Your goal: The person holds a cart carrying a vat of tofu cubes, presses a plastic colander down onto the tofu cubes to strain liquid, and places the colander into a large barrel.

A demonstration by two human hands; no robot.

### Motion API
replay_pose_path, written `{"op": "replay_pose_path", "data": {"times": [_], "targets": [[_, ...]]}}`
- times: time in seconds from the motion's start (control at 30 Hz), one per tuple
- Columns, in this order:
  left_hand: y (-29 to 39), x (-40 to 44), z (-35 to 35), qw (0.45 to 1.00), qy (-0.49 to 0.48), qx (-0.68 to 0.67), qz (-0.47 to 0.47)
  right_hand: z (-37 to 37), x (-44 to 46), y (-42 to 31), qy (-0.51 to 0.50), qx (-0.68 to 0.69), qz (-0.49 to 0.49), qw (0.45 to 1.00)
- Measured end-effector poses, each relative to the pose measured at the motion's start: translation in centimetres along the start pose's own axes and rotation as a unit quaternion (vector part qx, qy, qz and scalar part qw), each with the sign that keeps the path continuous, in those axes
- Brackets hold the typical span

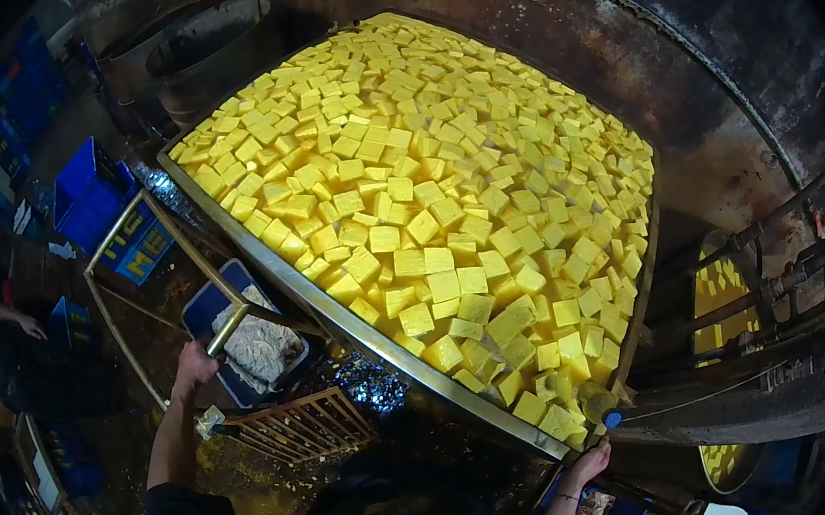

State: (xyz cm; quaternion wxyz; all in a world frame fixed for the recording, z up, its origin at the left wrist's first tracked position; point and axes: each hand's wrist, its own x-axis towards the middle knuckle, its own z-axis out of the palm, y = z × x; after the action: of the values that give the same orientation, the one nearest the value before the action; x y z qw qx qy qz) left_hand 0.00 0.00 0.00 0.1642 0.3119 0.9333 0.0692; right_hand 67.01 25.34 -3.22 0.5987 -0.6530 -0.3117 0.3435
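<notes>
Left of the tray (387,347), my left hand (199,362) is closed around a frame (228,327); at the tray's near corner rests my right hand (590,462), its openness and hold unclear. Cubes (422,226) fill the tray. Apparent step: bracing; shifting the frame would need a firm grip.

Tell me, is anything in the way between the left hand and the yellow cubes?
Yes. The metal frame gripped by the left hand is right there, and beyond it the big tub's metal edge stands before the yellow cubes.
</notes>
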Motion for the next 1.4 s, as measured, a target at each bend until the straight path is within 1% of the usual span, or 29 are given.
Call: {"op": "replay_pose_path", "data": {"times": [0.07,0.1,0.17,0.23,0.27,0.3,0.33,0.37,0.43,0.47,0.57,0.63,0.7,0.8,0.87,0.9,0.97,1.0,1.03,1.1,1.13,1.17,1.2,1.27,1.3,1.33,1.4], "targets": [[1.1,-0.7,-0.7,0.999,0.032,-0.025,0.022,-0.1,0.0,0.1,-0.007,-0.02,-0.043,0.999],[1.3,-0.9,-1.4,0.999,0.031,-0.021,0.025,-0.1,-0.1,0.8,-0.004,-0.019,-0.039,0.999],[1.9,-1.2,-1.7,0.999,0.019,-0.042,0.024,-0.6,0.4,1.5,-0.013,0.004,-0.068,0.998],[1.7,-1.0,-1.0,0.998,0.03,-0.042,0.027,-0.7,0.8,1.3,-0.014,0.001,-0.063,0.998],[0.7,-0.4,-0.3,0.999,0.032,-0.035,0.018,-0.6,0.8,1.3,-0.001,-0.001,-0.046,0.999],[1.1,-0.4,-0.5,0.999,0.034,-0.029,0.009,-0.4,0.7,1.2,0.012,-0.003,-0.028,1.0],[2.3,-1.2,-1.6,0.999,0.033,-0.039,-0.005,-0.4,0.5,1.1,0.003,0.006,-0.04,0.999],[2.1,-1.0,-1.2,0.999,0.032,-0.039,-0.003,-0.4,0.5,1.1,0.005,0.006,-0.04,0.999],[0.3,-0.3,0.2,0.996,0.08,-0.018,0.038,-0.5,0.6,1.4,0.005,0.006,-0.044,0.999],[-0.7,0.3,0.9,0.996,0.06,-0.052,0.038,-0.6,0.6,1.4,-0.005,0.007,-0.048,0.999],[-0.4,0.1,0.6,0.997,0.063,-0.042,0.033,-1.5,1.5,2.9,-0.007,-0.007,-0.067,0.998],[-0.7,0.4,0.9,0.997,0.061,-0.026,0.043,-1.5,1.5,2.6,0.001,-0.03,-0.066,0.997],[-0.8,0.4,1.0,0.997,0.06,-0.01,0.052,-1.3,1.5,2.7,0.015,0.007,-0.041,0.999],[-0.6,0.0,0.7,0.996,0.061,-0.046,0.04,-1.5,1.4,2.8,0.01,0.002,-0.041,0.999],[-0.8,0.1,0.8,0.992,0.077,-0.073,0.07,-1.6,1.4,2.7,0.013,0.004,-0.044,0.999],[-1.4,0.5,1.1,0.992,0.076,-0.073,0.074,-1.7,1.5,2.9,0.016,-0.022,-0.059,0.998],[-2.8,1.7,2.2,1.0,0.022,-0.018,0.003,-1.9,1.6,3.3,0.025,-0.049,-0.074,0.996],[-2.3,1.2,1.9,0.999,0.041,-0.007,0.03,-2.0,1.7,3.5,0.018,-0.033,-0.062,0.997],[-1.7,1.0,1.4,0.999,0.039,-0.007,0.036,-1.7,1.5,3.1,0.012,-0.016,-0.049,0.999],[-0.2,0.4,0.2,0.999,0.0,-0.03,0.018,-1.5,1.3,2.8,0.025,-0.027,-0.053,0.998],[0.6,-0.4,-0.1,0.998,0.038,-0.034,0.029,-1.4,1.2,2.9,0.027,-0.027,-0.073,0.997],[0.3,-0.2,0.1,0.998,0.037,-0.033,0.033,-1.2,1.2,3.0,0.028,-0.026,-0.093,0.995],[-0.1,0.0,0.3,0.998,0.033,-0.034,0.042,-0.4,0.4,1.5,0.039,-0.035,-0.089,0.995],[-0.7,0.2,0.8,0.998,0.029,-0.034,0.053,-0.6,0.6,1.5,0.034,-0.027,-0.074,0.996],[-0.9,0.3,1.1,0.996,0.047,-0.052,0.062,-0.6,0.6,1.5,0.026,-0.019,-0.06,0.998],[-1.0,0.3,1.1,0.993,0.066,-0.069,0.071,-0.6,0.5,1.5,0.027,-0.019,-0.06,0.998],[-0.7,0.2,0.9,0.993,0.061,-0.075,0.067,-0.5,0.5,1.5,0.024,-0.024,-0.085,0.996]]}}
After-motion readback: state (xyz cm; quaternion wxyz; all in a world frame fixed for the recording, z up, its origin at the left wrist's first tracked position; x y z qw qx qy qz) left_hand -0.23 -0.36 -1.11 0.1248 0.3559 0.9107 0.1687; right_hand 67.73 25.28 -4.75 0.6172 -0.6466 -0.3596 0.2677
